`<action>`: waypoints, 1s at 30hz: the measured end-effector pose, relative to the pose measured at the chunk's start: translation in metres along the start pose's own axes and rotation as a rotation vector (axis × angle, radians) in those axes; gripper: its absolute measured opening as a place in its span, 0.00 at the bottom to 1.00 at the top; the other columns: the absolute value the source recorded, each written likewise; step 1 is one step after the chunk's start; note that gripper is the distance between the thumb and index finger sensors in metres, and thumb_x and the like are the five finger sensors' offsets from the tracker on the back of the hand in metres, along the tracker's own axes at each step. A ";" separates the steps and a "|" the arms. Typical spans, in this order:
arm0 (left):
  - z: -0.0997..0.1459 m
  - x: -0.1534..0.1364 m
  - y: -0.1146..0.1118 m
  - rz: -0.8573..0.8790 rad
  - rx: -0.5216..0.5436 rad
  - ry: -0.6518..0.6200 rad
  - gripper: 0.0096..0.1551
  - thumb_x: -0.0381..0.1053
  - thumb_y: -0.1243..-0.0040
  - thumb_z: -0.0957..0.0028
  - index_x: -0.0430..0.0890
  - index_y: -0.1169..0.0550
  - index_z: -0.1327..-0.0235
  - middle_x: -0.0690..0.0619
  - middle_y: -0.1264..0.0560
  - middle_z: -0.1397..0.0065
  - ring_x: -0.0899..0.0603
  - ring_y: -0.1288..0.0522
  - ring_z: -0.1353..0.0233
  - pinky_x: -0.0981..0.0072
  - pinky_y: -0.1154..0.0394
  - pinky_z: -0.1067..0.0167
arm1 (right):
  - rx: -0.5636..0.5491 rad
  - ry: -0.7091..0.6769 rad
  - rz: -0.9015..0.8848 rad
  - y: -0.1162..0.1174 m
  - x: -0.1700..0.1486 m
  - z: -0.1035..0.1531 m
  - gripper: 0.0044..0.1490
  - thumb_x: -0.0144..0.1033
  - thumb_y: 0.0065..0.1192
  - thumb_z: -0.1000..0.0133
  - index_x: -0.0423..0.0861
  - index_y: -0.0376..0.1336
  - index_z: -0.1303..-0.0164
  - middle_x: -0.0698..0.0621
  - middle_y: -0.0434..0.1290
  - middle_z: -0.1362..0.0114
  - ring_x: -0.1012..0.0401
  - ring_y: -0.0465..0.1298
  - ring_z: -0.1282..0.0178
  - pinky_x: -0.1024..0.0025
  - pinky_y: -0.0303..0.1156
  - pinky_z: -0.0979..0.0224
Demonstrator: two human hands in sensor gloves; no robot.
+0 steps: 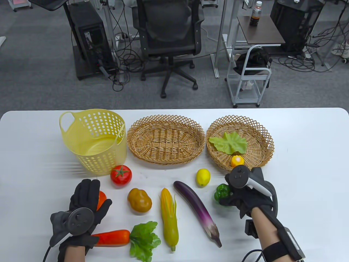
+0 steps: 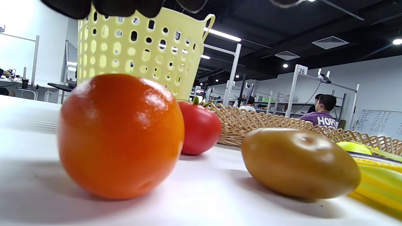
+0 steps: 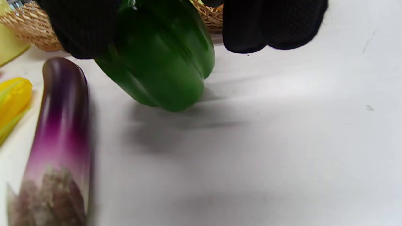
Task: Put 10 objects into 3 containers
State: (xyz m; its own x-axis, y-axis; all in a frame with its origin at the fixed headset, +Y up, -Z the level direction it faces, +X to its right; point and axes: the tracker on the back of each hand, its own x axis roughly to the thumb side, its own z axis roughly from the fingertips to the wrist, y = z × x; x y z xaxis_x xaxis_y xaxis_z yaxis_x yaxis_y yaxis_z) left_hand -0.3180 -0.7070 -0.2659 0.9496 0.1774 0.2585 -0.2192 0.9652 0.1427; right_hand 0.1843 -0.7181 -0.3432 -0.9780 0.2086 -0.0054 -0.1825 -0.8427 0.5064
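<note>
- Right hand [image 1: 249,195] is gripping the green pepper [image 3: 160,59], its grip wrapping it just above the tabletop [image 1: 305,169].
- Left hand [image 1: 81,207] is hovering over the orange [image 2: 121,135], grip spread wide, holding nothing.

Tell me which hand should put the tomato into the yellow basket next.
Left. The left hand hovers over the orange, holding nothing, close to the tomato and the yellow basket. The right hand already grips the green pepper, far off beside the round wicker basket.
</note>
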 end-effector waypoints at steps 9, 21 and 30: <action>0.000 0.002 -0.001 -0.007 -0.004 -0.002 0.46 0.66 0.61 0.32 0.37 0.48 0.13 0.27 0.50 0.15 0.19 0.47 0.18 0.24 0.40 0.32 | -0.067 -0.035 0.070 0.013 0.000 -0.004 0.63 0.60 0.65 0.47 0.51 0.33 0.16 0.44 0.45 0.10 0.41 0.67 0.23 0.46 0.70 0.31; 0.000 0.002 0.000 -0.010 -0.006 -0.002 0.46 0.66 0.61 0.32 0.37 0.48 0.13 0.27 0.50 0.15 0.20 0.47 0.18 0.24 0.40 0.32 | -0.286 -0.104 -0.152 -0.016 -0.023 0.014 0.62 0.60 0.67 0.49 0.46 0.40 0.15 0.41 0.53 0.13 0.44 0.73 0.31 0.52 0.73 0.36; 0.000 0.002 0.001 -0.023 0.004 0.001 0.46 0.66 0.60 0.32 0.37 0.48 0.13 0.27 0.49 0.15 0.19 0.47 0.18 0.24 0.40 0.33 | -0.512 0.096 -0.553 -0.055 -0.082 0.006 0.61 0.59 0.67 0.48 0.49 0.38 0.15 0.43 0.51 0.11 0.43 0.71 0.30 0.51 0.70 0.34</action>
State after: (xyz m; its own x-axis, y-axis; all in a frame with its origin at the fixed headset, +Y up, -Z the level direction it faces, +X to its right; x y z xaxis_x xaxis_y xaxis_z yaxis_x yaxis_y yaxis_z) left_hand -0.3159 -0.7060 -0.2651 0.9548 0.1551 0.2537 -0.1978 0.9683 0.1523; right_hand 0.2755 -0.6865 -0.3655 -0.7306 0.6433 -0.2292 -0.6501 -0.7579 -0.0548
